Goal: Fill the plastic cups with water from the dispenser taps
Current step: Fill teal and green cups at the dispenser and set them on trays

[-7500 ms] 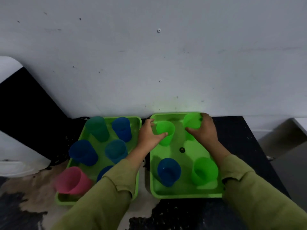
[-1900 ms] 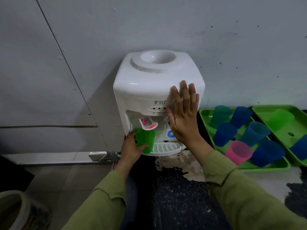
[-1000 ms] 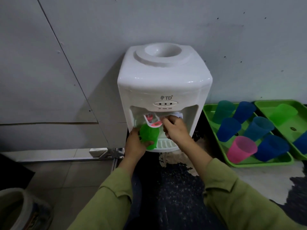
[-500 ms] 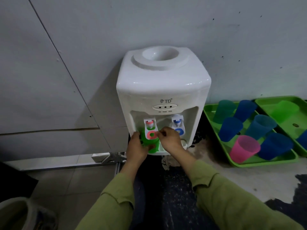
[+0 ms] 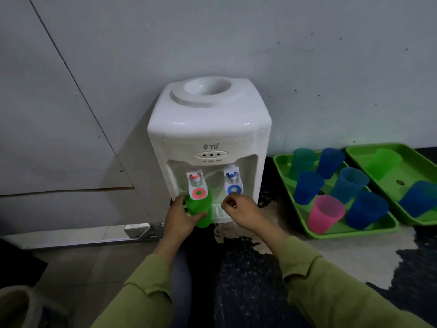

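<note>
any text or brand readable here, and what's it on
"TD" with a small logo beside it: front of the white water dispenser.
Tiny marks under the three indicator lights: too small to read.
On the red tap and blue tap: coloured rings only, no words.
Nothing else readable.

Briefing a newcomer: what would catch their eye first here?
The white plastic water dispenser stands centre against the wall, and the left hand holds a bright green plastic cup under its red tap. To the right, a green plastic tray holds one pink plastic cup among blue plastic cups.
</note>
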A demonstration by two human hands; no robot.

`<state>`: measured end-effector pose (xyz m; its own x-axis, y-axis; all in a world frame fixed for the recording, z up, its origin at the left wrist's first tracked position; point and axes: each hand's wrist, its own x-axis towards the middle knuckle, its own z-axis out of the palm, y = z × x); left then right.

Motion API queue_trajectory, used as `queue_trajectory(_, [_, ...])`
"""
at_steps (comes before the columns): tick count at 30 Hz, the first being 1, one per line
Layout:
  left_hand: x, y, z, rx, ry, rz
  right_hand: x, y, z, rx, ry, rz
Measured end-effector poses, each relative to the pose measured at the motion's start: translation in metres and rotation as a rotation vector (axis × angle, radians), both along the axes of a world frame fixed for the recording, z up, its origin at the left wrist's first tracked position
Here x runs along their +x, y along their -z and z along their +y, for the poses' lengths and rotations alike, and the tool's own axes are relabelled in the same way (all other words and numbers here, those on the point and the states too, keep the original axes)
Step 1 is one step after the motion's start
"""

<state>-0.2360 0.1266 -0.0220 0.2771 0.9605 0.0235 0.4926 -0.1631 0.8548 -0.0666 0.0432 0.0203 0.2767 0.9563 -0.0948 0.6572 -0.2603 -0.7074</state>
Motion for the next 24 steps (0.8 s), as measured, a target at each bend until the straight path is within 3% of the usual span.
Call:
queue_trajectory(12, [0.052, -0.002, -0.114, 0.044, -0.267, 0.014, 0.1, -0.018, -0.104, 0.043, -0.231, -0.162])
queue_trajectory(20, [0.139, -0.05, -0.178, 0.176, -0.253, -0.117, 0.184, -0.049, -0.165, 0.111, -0.276, -0.321])
queue_trajectory(24, [0.185, -0.075, -0.186, 0.224, -0.182, -0.167, 0.225, -0.062, -0.179, 0.098, -0.254, -0.296])
